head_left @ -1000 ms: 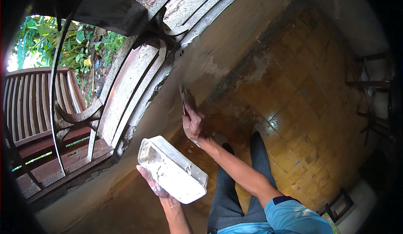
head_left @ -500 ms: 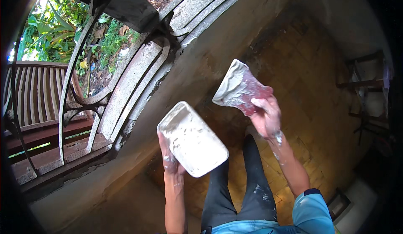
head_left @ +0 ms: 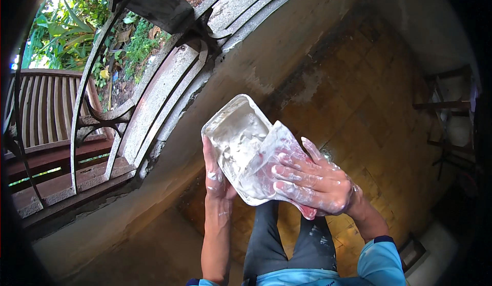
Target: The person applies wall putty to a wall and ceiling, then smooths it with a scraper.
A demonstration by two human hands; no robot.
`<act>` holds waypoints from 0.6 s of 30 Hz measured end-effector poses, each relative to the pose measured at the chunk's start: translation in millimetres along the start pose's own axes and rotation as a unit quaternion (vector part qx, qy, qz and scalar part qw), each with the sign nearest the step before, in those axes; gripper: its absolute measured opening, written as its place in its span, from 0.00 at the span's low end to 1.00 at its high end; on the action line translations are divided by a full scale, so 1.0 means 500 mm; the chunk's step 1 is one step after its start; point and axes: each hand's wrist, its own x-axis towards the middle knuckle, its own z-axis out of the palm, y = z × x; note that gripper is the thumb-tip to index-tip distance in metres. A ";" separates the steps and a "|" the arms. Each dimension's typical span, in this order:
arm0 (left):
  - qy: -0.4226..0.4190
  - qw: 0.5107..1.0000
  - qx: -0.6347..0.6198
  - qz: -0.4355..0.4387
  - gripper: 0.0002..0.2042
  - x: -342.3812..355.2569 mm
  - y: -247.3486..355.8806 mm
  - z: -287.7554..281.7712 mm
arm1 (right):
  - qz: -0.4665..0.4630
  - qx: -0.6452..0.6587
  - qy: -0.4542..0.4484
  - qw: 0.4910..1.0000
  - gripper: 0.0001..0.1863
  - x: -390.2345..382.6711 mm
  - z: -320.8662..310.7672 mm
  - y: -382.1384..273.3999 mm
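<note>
My left hand (head_left: 215, 176) is wrapped round the left side of a white rectangular tub (head_left: 224, 122), fingers underneath hidden. White paste (head_left: 237, 141), thick like putty, lies inside it. Flat across the tub's right part rests a flared red putty scraper (head_left: 270, 151), smeared white, its wide edge in the paste. My right hand (head_left: 318, 183), streaked with paste, presses on the scraper from above, fingers extended along it and thumb raised toward its far side.
A curved metal grille (head_left: 97, 55) stands on a rough sill (head_left: 164, 106) at left. Beyond it are a slatted wooden bench (head_left: 46, 111) and plants. Below the sill runs a stained wall (head_left: 251, 76) down to a tiled floor (head_left: 369, 101). A wooden frame (head_left: 446, 104) stands at far right.
My right hand has brought the scraper down and left from beside the tub into the paste, turning its back upward. The tub has shifted slightly up and right.
</note>
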 end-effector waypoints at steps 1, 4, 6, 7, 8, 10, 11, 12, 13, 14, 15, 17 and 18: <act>0.001 1.000 0.001 0.002 0.33 -0.001 0.004 -0.001 | 0.001 -0.017 -0.014 1.000 0.16 0.004 -0.002 0.001; 0.004 1.000 -0.003 0.005 0.32 0.005 0.003 -0.006 | 0.006 -0.053 -0.043 0.998 0.14 0.006 -0.005 0.017; 0.005 1.000 -0.007 0.001 0.32 0.011 0.001 -0.007 | 0.019 -0.060 -0.025 0.998 0.15 -0.009 -0.014 0.045; 0.007 1.000 -0.010 -0.003 0.32 0.013 0.002 -0.007 | 0.026 -0.062 -0.016 0.998 0.16 -0.015 -0.017 0.059; 0.007 1.000 -0.011 -0.003 0.32 0.016 0.001 -0.006 | 0.032 -0.044 -0.006 0.998 0.21 -0.019 -0.016 0.071; -0.019 0.999 -0.030 0.003 0.32 0.022 0.002 -0.001 | 0.042 -0.019 0.027 0.999 0.23 -0.029 -0.007 0.092; -0.019 0.999 -0.030 0.002 0.32 0.026 0.001 -0.002 | 0.054 0.006 0.061 0.997 0.24 -0.039 0.000 0.106; -0.023 0.999 -0.032 -0.003 0.32 0.030 0.001 0.000 | 0.096 0.018 0.065 0.993 0.23 -0.055 0.013 0.119; -0.026 0.999 -0.034 -0.008 0.32 0.032 0.000 0.002 | 0.148 0.042 0.081 0.985 0.23 -0.057 0.022 0.129; -0.022 0.999 -0.030 -0.004 0.32 0.028 0.008 0.002 | 0.245 0.156 0.138 0.947 0.24 -0.047 0.042 0.133; -0.012 1.000 -0.021 -0.001 0.32 0.027 0.009 0.010 | 0.337 0.259 0.190 0.885 0.26 -0.041 0.051 0.135; -0.002 1.000 -0.013 0.002 0.32 0.027 0.010 0.016 | 0.387 0.540 0.289 0.689 0.14 -0.044 0.058 0.171; -0.001 1.000 -0.015 -0.001 0.32 0.028 0.010 0.016 | 0.404 0.557 0.329 0.647 0.11 -0.032 0.053 0.168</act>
